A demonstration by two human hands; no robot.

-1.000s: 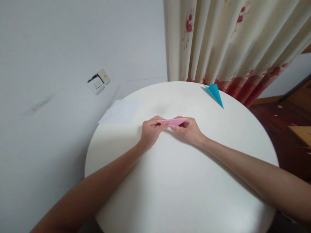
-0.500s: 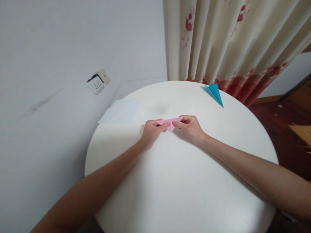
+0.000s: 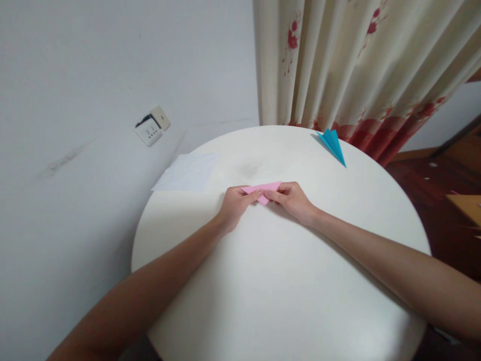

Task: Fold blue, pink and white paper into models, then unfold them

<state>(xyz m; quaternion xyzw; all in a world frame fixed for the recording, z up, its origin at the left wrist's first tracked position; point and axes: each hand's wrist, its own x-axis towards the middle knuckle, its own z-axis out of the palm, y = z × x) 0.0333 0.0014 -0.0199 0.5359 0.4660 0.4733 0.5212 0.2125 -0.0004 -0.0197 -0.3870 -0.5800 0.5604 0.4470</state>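
Observation:
A pink folded paper (image 3: 268, 187) is held over the middle of the white round table (image 3: 285, 281). It has a long straight far edge and a point toward me. My left hand (image 3: 235, 203) is closed on its left end, thumb on top. My right hand (image 3: 295, 200) pinches the right side, its thumb close beside the left thumb near the paper's middle. The fingers underneath are mostly hidden by the paper and the hands.
A blue folded paper plane (image 3: 332, 145) lies at the table's far right edge. White paper sheets (image 3: 188, 172) lie at the far left by the wall. Beyond the table hangs a flowered curtain (image 3: 338, 65). A wall socket (image 3: 149, 131) is on the left.
My right thumb has slid left toward my left thumb, and the right hand has come slightly nearer me. More of the paper's right upper edge shows.

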